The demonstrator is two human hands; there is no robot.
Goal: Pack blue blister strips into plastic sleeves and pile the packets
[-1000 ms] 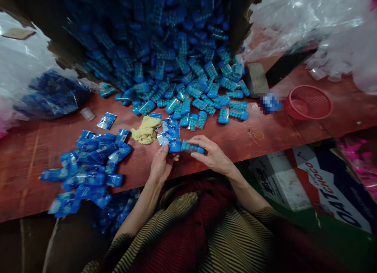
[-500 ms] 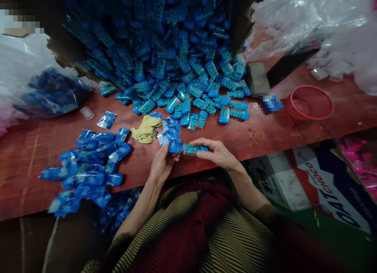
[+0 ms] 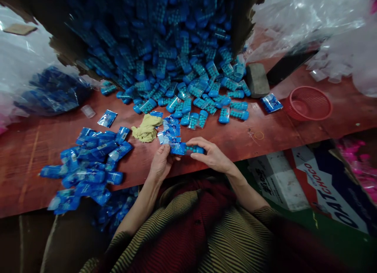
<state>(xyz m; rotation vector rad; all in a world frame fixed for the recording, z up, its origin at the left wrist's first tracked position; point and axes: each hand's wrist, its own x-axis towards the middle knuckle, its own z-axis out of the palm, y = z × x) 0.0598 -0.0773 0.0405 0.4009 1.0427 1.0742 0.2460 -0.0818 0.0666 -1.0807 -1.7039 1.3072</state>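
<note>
I see my left hand (image 3: 160, 165) pinching a small blue printed plastic sleeve (image 3: 177, 148) at the near edge of the reddish-brown wooden tabletop (image 3: 265, 135), thumb on top and fingers curled under it. My right hand (image 3: 210, 155) grips a clear plastic tube filled with blue round candies (image 3: 194, 149) between thumb and fingertips, lying sideways; its left end sits in the mouth of the sleeve, so the two touch. Both are held just above the tabletop edge, over my striped lap.

Just beyond my left hand lies a small stack of loose blue sleeves (image 3: 169, 131), and beside it a crumpled yellowish cloth (image 3: 146, 128). To the left, a spread pile of sleeved blue packets (image 3: 88, 163) covers the tabletop. Farther back, a great heap of clear tubes with blue candies (image 3: 182, 77) spills out of a torn brown cardboard box (image 3: 240, 22). To the right sit a grey block (image 3: 257, 79), one single blue packet (image 3: 271, 103) and a red round plastic mesh basket (image 3: 308, 103), well apart from my hands. Clear plastic bags (image 3: 309, 22) bunch up at the far right.
</note>
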